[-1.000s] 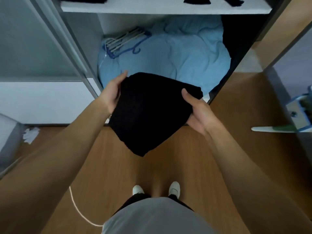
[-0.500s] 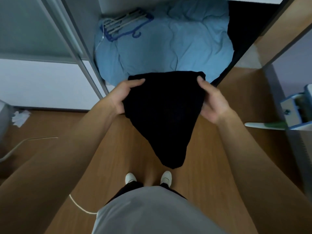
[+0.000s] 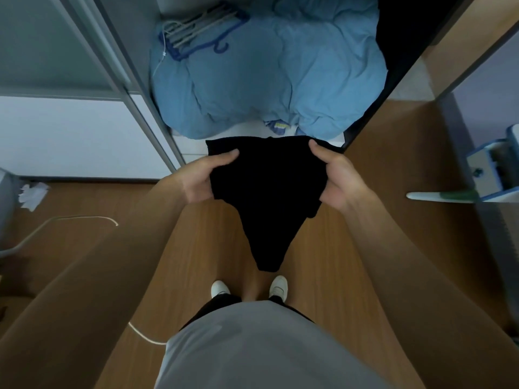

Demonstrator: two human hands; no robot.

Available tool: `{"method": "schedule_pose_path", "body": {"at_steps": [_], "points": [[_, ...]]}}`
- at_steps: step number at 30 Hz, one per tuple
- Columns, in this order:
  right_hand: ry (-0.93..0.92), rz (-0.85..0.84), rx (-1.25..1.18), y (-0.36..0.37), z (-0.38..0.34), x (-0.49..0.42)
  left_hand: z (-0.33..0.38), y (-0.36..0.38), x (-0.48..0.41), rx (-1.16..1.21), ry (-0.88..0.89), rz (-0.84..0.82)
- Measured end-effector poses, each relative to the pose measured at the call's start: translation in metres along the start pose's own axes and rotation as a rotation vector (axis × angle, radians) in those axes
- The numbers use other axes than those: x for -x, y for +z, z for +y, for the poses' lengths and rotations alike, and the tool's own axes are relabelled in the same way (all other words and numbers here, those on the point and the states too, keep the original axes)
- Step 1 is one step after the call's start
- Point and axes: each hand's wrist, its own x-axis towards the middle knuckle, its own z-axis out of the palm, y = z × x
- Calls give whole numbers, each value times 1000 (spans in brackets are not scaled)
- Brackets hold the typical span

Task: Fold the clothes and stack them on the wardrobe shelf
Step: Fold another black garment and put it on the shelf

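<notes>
Underfoot, a wooden floor (image 3: 196,262) fills most of the view, and beyond it stands the open wardrobe (image 3: 134,88), its lower compartment packed with a heap of blue bedding (image 3: 266,74). Just in front of that opening the black garment (image 3: 266,186) hangs in the air, its top edge stretched roughly level between the two hands and the rest tapering to a point low over the floor. The left hand (image 3: 200,179) grips the upper left corner, thumb across the front and fingers clamped on the cloth. The right hand (image 3: 338,181) pinches the upper right corner the same way. A bundle of hangers (image 3: 196,29) lies on the bedding at the back left, and the person's white shoes (image 3: 220,287) show just below the garment's tip. As I judge it, the fold is only partly done: the piece hangs unevenly, wants at least one more fold, and has not yet reached a shelf. No shelf or stack is in view, so how many clothes remain cannot be told.
</notes>
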Motion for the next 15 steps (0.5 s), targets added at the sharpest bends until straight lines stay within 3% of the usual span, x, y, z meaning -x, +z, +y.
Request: {"method": "schedule_pose_path", "body": {"at_steps": [2,4,8,11,15], "points": [[34,7,34,0,-2,0,2,12,-6,-1,6,171],[19,-13,38,-6,-5,2,9,20,-11,76,19,237],[-102,-87,227,-15,-2,7,20,29,-13,191,12,224],[-154,10,421,-12,11,4,21,28,-12,228,42,172],[-111,111,162,-8,10,-2,16,11,-2,119,104,68]]}}
